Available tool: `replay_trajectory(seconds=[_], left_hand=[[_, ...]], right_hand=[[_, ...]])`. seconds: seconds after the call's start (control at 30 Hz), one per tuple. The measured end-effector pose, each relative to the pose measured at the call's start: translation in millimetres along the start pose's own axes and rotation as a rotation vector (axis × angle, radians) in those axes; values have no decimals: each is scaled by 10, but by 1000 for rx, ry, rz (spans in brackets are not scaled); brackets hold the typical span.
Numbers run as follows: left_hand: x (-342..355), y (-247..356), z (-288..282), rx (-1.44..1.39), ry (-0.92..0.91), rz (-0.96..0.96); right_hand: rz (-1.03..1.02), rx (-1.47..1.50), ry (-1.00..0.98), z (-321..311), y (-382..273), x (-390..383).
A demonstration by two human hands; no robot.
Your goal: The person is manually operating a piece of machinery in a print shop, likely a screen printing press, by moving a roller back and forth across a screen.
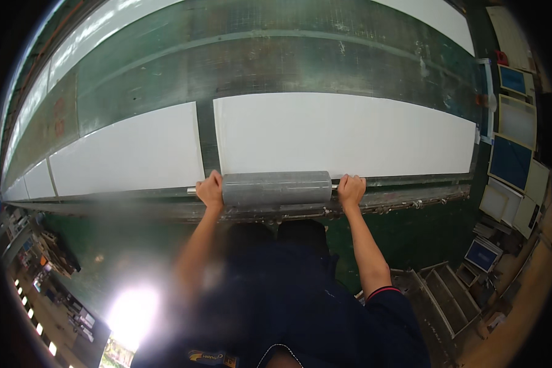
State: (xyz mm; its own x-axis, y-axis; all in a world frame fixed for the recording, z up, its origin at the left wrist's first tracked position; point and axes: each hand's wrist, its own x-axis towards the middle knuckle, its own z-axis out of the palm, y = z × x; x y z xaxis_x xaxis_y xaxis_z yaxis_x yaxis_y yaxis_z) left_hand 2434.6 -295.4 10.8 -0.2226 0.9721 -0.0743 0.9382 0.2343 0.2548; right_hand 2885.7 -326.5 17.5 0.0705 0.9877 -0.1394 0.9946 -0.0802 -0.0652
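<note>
A wide grey roller (276, 188) lies level across the near edge of a long green table (257, 64), with a thin metal rod sticking out at each end. My left hand (210, 191) is closed around the rod at the roller's left end. At the other end, my right hand (351, 191) grips the rod in the same way. Just beyond the roller, a large white sheet (343, 135) lies flat on the table and reaches off to the right. Another white sheet (129, 150) lies to the left, with a narrow strip of green between the two.
More white sheets (429, 21) lie along the table's far side. A metal rail (405, 199) runs along the near edge. Framed screens (510, 161) lean in a row at the right. A wooden rack (451, 297) stands on the floor at the lower right.
</note>
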Motion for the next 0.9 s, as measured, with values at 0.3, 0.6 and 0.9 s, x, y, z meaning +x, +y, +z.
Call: replay_trajectory(seconds=[0.3,0.6,0.9], left_hand=[[1537,306,-5,-303,169,-189],[3218,597,-69,-464,290,-301],[2806,467,-52,-327,265,-251]], right_hand=[[14,265,343,-230,-99,1697],[288,490,432,-408,-258,3282],[282,545,323,-352,-297,2958]])
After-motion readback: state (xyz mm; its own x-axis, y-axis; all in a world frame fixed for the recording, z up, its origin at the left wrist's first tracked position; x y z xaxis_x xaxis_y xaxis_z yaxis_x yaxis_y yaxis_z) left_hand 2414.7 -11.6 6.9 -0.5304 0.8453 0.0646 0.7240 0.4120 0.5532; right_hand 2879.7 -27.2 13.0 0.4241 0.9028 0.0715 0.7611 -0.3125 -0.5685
